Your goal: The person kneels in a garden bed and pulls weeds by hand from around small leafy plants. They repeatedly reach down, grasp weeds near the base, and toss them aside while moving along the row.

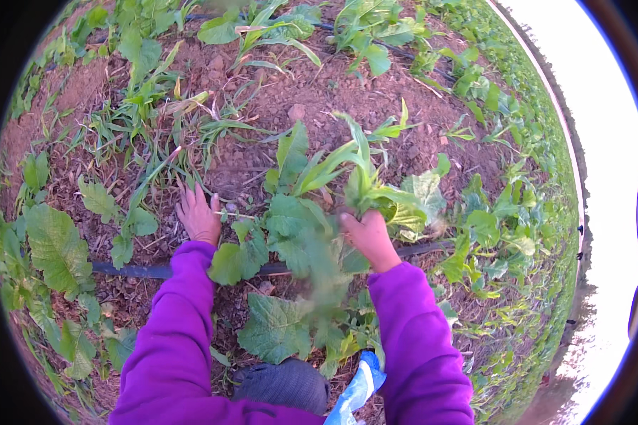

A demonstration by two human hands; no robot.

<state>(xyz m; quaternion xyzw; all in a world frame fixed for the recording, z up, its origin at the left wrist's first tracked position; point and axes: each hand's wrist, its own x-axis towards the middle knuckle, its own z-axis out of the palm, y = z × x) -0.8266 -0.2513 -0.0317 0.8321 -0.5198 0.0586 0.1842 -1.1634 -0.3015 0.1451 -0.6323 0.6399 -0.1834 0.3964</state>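
Observation:
My right hand (369, 236) is closed around the lower part of a bunch of long-bladed green grassy plants (364, 180), right of centre. Broad-leaved plants (292, 218) grow beside it, between my two hands. My left hand (198, 212) rests on the soil with its fingers spread, at the lower edge of a patch of grass blades (149, 117); its fingertips are partly among the blades. I cannot see anything held in it. A large lobed leaf (276, 326) lies below, near my knee.
A black drip irrigation hose (133, 270) runs across the bed under the leaves, and another dark hose (393, 49) crosses at the top. Leafy plants (58, 247) stand at the left. My knee (284, 385) and a blue and white plastic piece (359, 385) are at the bottom.

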